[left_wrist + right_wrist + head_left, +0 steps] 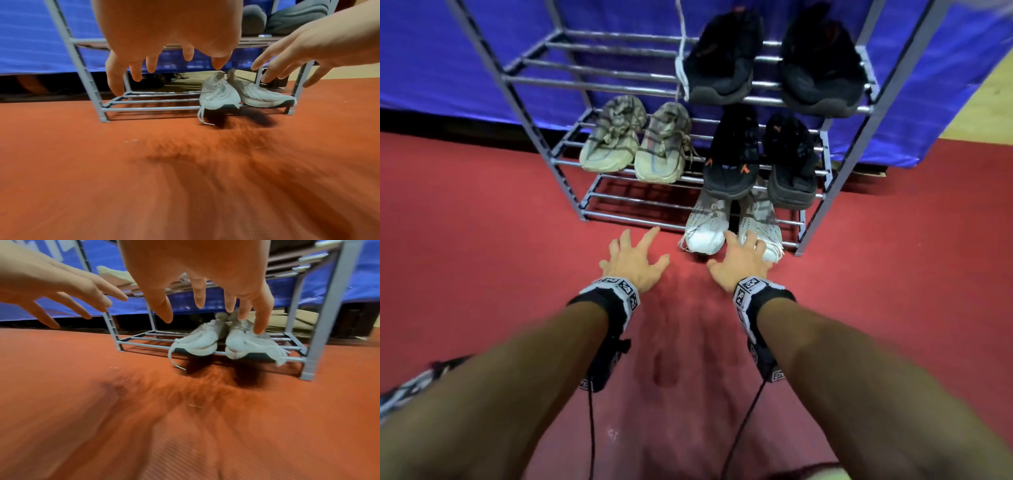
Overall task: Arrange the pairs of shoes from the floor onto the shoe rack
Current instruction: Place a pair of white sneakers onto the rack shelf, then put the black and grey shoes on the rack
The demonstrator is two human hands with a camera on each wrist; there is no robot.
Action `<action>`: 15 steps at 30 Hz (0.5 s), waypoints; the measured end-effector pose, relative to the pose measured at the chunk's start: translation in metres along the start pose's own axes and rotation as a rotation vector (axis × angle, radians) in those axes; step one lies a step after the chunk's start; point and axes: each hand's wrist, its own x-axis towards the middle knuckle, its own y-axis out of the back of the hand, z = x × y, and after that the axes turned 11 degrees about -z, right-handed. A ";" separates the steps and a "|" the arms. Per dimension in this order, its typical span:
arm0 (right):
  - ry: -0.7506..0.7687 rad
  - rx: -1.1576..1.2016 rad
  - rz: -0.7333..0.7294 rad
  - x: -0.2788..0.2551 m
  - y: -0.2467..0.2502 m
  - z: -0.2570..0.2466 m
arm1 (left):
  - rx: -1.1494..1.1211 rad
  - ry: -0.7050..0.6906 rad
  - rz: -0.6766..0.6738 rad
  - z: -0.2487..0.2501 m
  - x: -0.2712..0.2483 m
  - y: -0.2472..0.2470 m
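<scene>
A grey metal shoe rack [571, 171] stands on the red floor. A white pair [705, 226] [218, 95] [205, 344] sits at the right of its bottom shelf, toes over the front bar. A beige pair [633, 144] and a black pair [760, 157] fill the middle shelf. Another black pair [774, 61] is on the top shelf's right. My left hand [635, 255] [164, 40] hovers, fingers spread, in front of the bottom shelf's left part. My right hand [743, 255] [205, 280] hovers, fingers spread, just before the white pair. Both hold nothing.
A blue cloth [448, 51] hangs behind the rack. A patterned shoe [410, 383] shows at the left edge by my left forearm. The top shelf's left half [592, 61] and the bottom shelf's left half [640, 198] hold no shoes. Red floor [482, 257] lies before the rack.
</scene>
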 end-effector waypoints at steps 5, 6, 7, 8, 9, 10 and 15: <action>0.163 -0.055 -0.104 -0.025 -0.007 -0.061 | -0.045 0.147 0.066 -0.051 -0.052 0.029; 0.190 -0.069 -0.125 -0.029 -0.010 -0.074 | -0.053 0.183 0.079 -0.063 -0.061 0.034; 0.216 -0.082 -0.145 -0.034 -0.013 -0.086 | -0.058 0.216 0.090 -0.076 -0.070 0.039; 0.237 -0.093 -0.162 -0.038 -0.017 -0.098 | -0.059 0.245 0.095 -0.089 -0.078 0.043; 0.255 -0.108 -0.181 -0.044 -0.021 -0.109 | -0.056 0.274 0.096 -0.104 -0.086 0.046; 0.270 -0.123 -0.199 -0.049 -0.025 -0.119 | -0.051 0.298 0.094 -0.118 -0.094 0.048; 0.326 -0.210 -0.300 -0.077 -0.063 -0.164 | -0.091 0.402 0.083 -0.202 -0.125 0.043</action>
